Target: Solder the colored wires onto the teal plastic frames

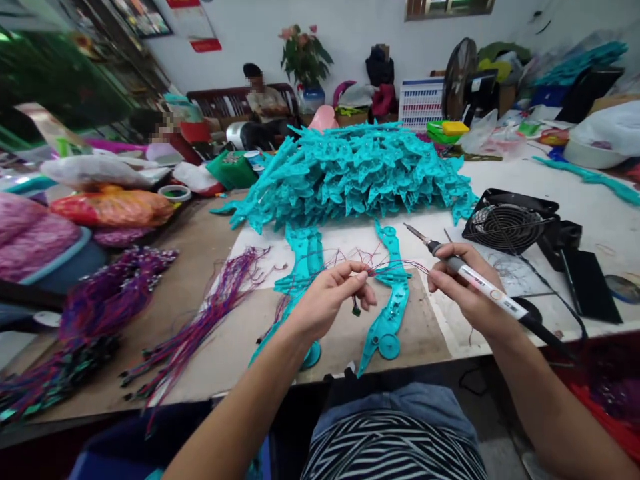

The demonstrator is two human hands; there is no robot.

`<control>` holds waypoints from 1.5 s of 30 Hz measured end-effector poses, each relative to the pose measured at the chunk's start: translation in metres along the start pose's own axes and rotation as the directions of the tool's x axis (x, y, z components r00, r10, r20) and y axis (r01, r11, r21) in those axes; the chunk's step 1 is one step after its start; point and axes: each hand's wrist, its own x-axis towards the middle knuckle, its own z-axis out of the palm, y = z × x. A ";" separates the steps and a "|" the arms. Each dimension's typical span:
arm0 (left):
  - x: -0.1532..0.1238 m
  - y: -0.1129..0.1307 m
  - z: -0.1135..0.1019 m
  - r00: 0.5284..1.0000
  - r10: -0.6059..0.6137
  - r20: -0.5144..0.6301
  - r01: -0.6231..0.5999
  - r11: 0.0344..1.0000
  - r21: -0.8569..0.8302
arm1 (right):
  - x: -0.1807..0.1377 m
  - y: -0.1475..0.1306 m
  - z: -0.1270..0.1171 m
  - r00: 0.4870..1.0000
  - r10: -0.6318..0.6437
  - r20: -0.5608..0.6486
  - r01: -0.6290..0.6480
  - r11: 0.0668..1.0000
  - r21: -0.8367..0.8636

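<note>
My left hand [333,293] is closed in a pinch on thin red and purple wires [395,267] with a small dark part hanging below the fingers. My right hand [463,283] is wrapped round a soldering iron [480,283], its metal tip pointing up and left, and its fingertips also touch the wires. Under the hands lie two long teal plastic pieces [393,307] on the cardboard-covered table [200,253]. Behind them rises a big heap of the same teal plastic pieces [360,167].
Bundles of purple-red wires [200,327] lie to the left. A black fan [507,223] and dark boxes sit at the right. Bags and clutter crowd the table's left and far edges. A person sits on a bench [220,103] at the back wall.
</note>
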 end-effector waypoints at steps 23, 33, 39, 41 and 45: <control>0.032 -0.081 -0.005 0.955 -0.262 -0.143 0.277 0.955 0.104 | 0.091 0.085 0.028 0.897 -0.170 0.409 0.401 0.701 -0.589; 0.038 -0.114 0.019 0.898 -0.381 -0.221 0.361 0.924 -0.130 | -0.065 0.066 -0.001 0.970 -0.153 -0.188 0.082 0.938 -0.338; 0.037 -0.118 0.035 0.909 -0.303 -0.285 0.330 0.943 0.051 | -0.088 0.066 0.000 0.965 -0.165 -0.202 0.073 0.915 -0.397; 0.039 -0.120 0.037 0.925 -0.222 -0.307 0.286 0.941 0.179 | -0.091 0.065 -0.003 0.970 -0.175 -0.169 0.094 0.910 -0.403; 0.045 -0.121 0.039 0.942 -0.143 -0.305 0.235 0.927 0.293 | -0.098 0.069 -0.006 0.974 -0.199 -0.104 0.142 0.905 -0.401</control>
